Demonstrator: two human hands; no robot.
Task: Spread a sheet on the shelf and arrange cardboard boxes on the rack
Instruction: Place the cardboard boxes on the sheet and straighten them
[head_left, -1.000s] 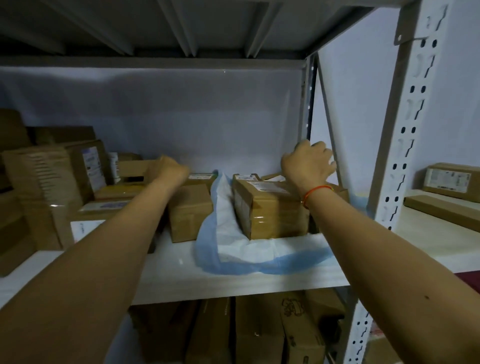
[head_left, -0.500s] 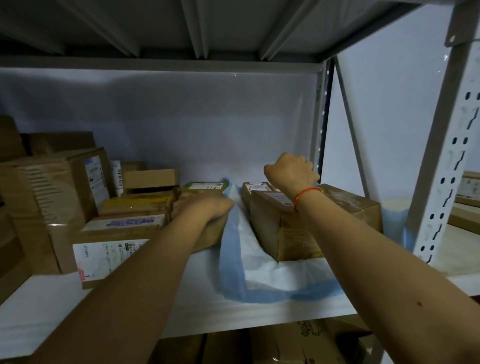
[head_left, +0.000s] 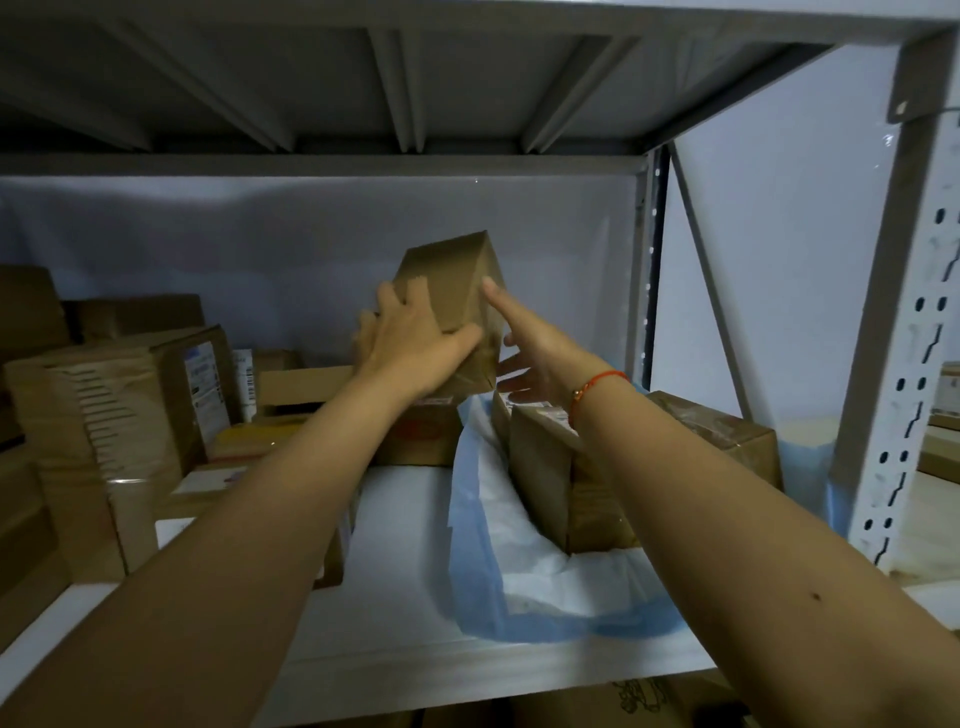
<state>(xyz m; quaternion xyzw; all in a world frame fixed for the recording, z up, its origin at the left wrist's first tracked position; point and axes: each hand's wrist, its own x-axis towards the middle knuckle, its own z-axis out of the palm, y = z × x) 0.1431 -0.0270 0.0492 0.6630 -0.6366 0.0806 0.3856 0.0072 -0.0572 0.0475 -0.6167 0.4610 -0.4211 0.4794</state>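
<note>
A brown cardboard box (head_left: 451, 291) is lifted and tilted above the white shelf (head_left: 395, 613). My left hand (head_left: 415, 343) grips its left face and lower edge. My right hand (head_left: 524, 343) touches its right side with fingers spread, an orange band on the wrist. Below, a blue and white sheet (head_left: 519, 577) lies crumpled on the right part of the shelf, its left edge folded up. Two taped boxes (head_left: 545, 467) stand on that sheet under my right forearm.
Several cardboard boxes (head_left: 119, 415) are stacked along the left of the shelf, with one (head_left: 421, 436) behind the sheet's raised edge. A grey perforated upright (head_left: 904, 322) stands at the right. The shelf above (head_left: 363, 78) hangs low. More boxes sit on the level below.
Both hands have come together on one box and raised it off the shelf, tilted. Half a second ago my left hand rested on a left box and my right on the taped boxes.
</note>
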